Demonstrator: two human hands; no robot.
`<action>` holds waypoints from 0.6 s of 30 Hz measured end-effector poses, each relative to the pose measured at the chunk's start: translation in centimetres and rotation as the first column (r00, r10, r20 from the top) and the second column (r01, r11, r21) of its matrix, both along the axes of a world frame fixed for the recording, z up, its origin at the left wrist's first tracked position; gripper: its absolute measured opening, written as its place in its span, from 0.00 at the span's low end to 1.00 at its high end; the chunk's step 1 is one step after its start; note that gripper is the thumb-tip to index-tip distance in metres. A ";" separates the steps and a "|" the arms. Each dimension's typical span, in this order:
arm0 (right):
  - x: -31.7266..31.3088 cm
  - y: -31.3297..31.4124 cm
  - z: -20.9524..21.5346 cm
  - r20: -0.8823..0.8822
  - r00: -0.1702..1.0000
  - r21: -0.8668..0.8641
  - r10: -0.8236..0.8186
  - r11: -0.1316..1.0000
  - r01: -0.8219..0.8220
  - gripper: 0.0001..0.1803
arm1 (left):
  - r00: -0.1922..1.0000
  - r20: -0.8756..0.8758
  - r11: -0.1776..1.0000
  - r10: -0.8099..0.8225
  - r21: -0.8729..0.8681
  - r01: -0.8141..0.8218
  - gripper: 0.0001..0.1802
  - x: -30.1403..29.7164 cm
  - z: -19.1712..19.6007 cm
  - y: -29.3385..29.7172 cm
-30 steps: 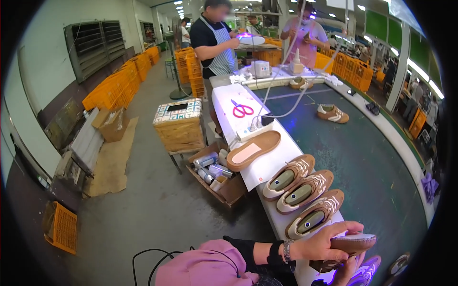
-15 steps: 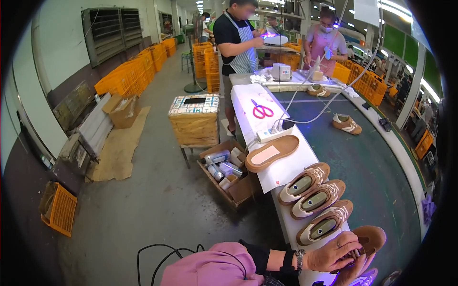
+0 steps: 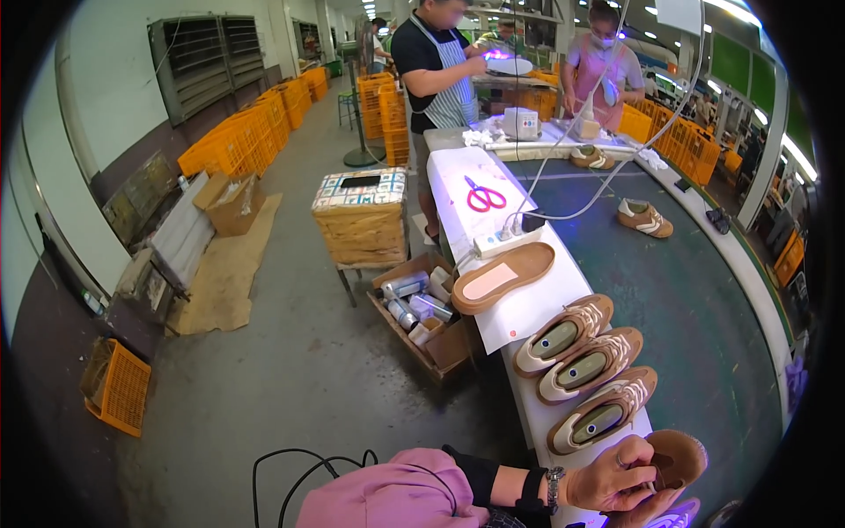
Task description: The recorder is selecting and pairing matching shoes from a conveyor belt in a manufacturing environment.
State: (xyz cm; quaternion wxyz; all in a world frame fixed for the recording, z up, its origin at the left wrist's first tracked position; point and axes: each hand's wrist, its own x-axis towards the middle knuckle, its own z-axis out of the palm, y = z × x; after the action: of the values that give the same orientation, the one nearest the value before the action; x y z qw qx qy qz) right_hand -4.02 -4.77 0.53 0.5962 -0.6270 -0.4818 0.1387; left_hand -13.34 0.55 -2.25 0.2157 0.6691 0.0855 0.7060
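Note:
My left hand (image 3: pixel 609 480), with a ring and a metal-banded watch or bracelet at the wrist, is closed with bent fingers on a brown shoe (image 3: pixel 687 453) at the bench's near end. Part of my right hand (image 3: pixel 650 510) shows below it, curled against the same shoe, its fingers mostly hidden. Just beyond stand three tan shoes with pale laces and green insoles; the nearest (image 3: pixel 629 392) is close to my left hand. Partly visible below my hands is another shoe (image 3: pixel 678 513) under purple light.
Further along lie a brown sole (image 3: pixel 528 271), a white power strip (image 3: pixel 497 244) with cables and red-handled scissors (image 3: pixel 484 195). A green conveyor belt (image 3: pixel 678 308) carries a sneaker (image 3: pixel 644 218). Left of the bench sits a carton of cans (image 3: pixel 422 312). Two people work at the far end.
The brown shoe has tilted in my hands, showing more of its inside. My left fingers have shifted on it. The view has moved slightly, and the sneaker on the belt sits a little further right.

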 end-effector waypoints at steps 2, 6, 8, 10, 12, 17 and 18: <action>0.1 0.0 -0.1 -0.034 0.999 0.009 0.013 1.000 -0.013 0.30 | 1.000 0.004 1.000 -0.003 -0.001 0.003 0.15 0.1 0.2 -0.3; 0.2 0.4 -0.5 -0.100 0.994 0.027 0.043 0.999 -0.041 0.32 | 1.000 0.003 1.000 -0.020 -0.009 0.020 0.13 0.2 0.3 -0.4; 0.2 0.7 -0.9 -0.134 0.989 0.034 0.058 0.998 -0.054 0.32 | 1.000 0.005 1.000 -0.029 -0.007 0.030 0.12 0.2 0.4 -0.3; 0.2 0.9 -1.3 -0.166 0.984 0.042 0.070 0.997 -0.064 0.33 | 0.999 0.009 0.999 -0.042 -0.006 0.042 0.11 0.3 0.5 -0.3; 0.2 1.1 -1.6 -0.194 0.978 0.054 0.084 0.996 -0.075 0.33 | 0.997 0.007 0.997 -0.077 0.002 0.077 0.10 0.4 0.6 -0.3; 0.5 2.1 -2.2 -0.251 0.960 0.101 0.124 0.990 -0.102 0.35 | 0.973 0.015 0.949 -0.231 -0.216 0.229 0.13 1.0 0.2 0.3; 0.5 2.2 -2.4 -0.263 0.956 0.108 0.131 0.988 -0.106 0.35 | 0.962 0.040 0.909 -0.271 -0.319 0.269 0.15 1.2 0.0 0.3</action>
State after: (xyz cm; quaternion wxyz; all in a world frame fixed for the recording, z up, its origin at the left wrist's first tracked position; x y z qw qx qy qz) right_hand -3.48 -2.53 -1.84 0.6753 -0.5438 -0.4389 0.2357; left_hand -12.10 0.88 -2.26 0.4171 0.6322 0.1065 0.6442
